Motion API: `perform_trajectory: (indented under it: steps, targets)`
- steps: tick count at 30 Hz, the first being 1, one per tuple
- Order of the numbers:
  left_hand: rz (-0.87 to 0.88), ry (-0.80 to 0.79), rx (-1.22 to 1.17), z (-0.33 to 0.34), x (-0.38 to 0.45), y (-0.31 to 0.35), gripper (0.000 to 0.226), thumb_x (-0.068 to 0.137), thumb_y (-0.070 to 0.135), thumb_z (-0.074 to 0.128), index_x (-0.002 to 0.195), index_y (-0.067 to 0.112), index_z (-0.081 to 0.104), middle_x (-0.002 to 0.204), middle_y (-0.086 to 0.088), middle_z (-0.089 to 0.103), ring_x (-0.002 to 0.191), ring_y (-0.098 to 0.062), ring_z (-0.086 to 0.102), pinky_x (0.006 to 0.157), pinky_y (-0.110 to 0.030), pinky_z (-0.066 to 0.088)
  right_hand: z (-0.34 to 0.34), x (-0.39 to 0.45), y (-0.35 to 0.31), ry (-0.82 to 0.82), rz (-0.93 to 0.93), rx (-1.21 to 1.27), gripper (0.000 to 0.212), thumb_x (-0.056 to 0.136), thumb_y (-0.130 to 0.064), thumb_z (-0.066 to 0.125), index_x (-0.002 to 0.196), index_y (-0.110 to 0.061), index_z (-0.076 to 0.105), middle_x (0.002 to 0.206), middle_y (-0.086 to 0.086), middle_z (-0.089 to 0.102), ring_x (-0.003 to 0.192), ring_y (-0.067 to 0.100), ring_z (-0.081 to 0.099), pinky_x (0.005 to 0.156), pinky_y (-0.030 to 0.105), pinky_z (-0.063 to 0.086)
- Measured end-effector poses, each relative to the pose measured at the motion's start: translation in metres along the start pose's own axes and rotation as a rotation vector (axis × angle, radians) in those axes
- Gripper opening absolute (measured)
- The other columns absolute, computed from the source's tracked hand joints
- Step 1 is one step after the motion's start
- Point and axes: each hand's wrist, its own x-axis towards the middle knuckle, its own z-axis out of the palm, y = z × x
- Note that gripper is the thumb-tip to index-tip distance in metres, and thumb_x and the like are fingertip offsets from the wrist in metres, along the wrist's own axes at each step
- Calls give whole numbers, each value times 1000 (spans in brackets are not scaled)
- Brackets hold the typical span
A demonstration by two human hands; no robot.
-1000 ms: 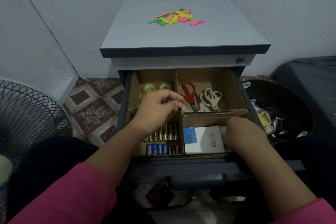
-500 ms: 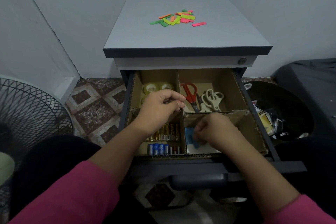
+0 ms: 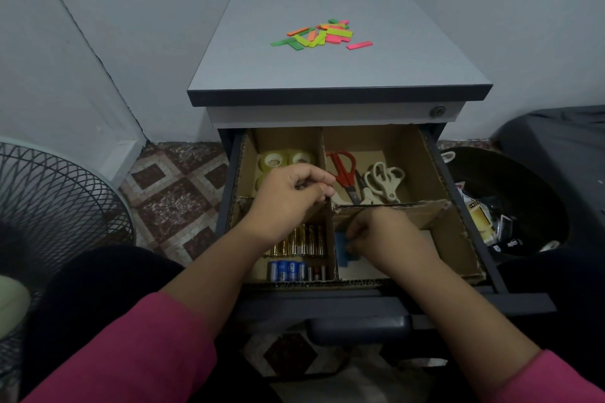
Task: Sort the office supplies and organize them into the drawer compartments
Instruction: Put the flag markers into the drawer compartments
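The drawer stands pulled out, split by cardboard dividers into four compartments. The left hand curls its fingers over the divider where the walls cross. The right hand reaches into the front right compartment and pinches a blue and white box. Tape rolls sit back left, red scissors and beige scissors back right, batteries front left. Coloured sticky tabs lie scattered on the cabinet top.
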Motion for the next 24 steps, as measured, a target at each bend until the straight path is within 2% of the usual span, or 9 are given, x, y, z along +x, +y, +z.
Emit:
perform_trajectory:
  steps: [3, 7, 16, 24]
  targets:
    - [-8, 5, 1, 0, 1, 0, 19, 90, 0, 58, 94, 15, 70, 87, -3, 73, 78, -4, 65, 64, -10, 45, 3, -7, 3, 71, -75, -26, 33, 72, -30, 78, 103, -33, 67, 104, -3, 64, 94, 16, 60, 74, 29, 51]
    - [-1, 2, 16, 0, 1, -1, 20, 90, 1, 58, 94, 16, 70, 87, -1, 73, 77, -1, 65, 64, -10, 46, 4, -6, -1, 30, -76, -150, 47, 72, -37, 78, 117, -35, 62, 118, -3, 61, 106, 18, 58, 82, 30, 51]
    - [-2, -1, 12, 0, 0, 0, 19, 90, 1, 58, 95, 16, 70, 88, -2, 73, 79, -5, 65, 66, -11, 46, 8, -3, 2, 45, -101, -184, 47, 76, -34, 75, 122, -36, 61, 122, -1, 60, 110, 20, 57, 82, 30, 48]
    - [-4, 2, 17, 1, 0, 1, 20, 91, 2, 58, 93, 18, 69, 87, -1, 73, 80, -6, 66, 67, -12, 47, 10, -3, 4, 82, -124, -174, 43, 79, -33, 72, 121, -36, 62, 118, 0, 62, 106, 20, 59, 81, 31, 50]
